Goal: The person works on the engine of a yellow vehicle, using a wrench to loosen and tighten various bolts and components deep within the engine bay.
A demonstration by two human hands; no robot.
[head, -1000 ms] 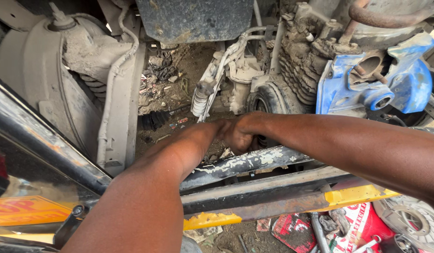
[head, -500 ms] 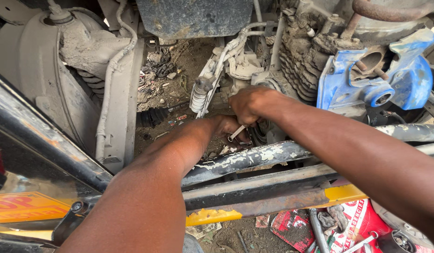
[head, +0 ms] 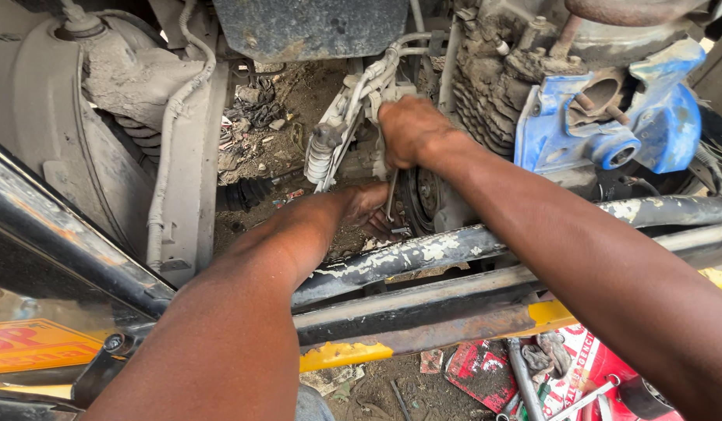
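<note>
Far left: dusty grey housing [head: 57, 148] with corrugated hose [head: 168, 148]. Centre: left hand [head: 361, 206] reached low under engine [head: 493, 93], fingers curled out of sight; grip state could not be told. Right hand [head: 412, 129] closed around slim metal tool [head: 391, 199], shaft hanging down beside pulley [head: 423, 195]. Tool judged stiff, light, greasy; best held high on shaft. Room tight: frame rail [head: 470, 245] close below, blue bracket [head: 649, 117] right.

Right hand [head: 412, 129] above left hand [head: 366, 206], perhaps touching, behind frame bar [head: 423, 253]
</note>
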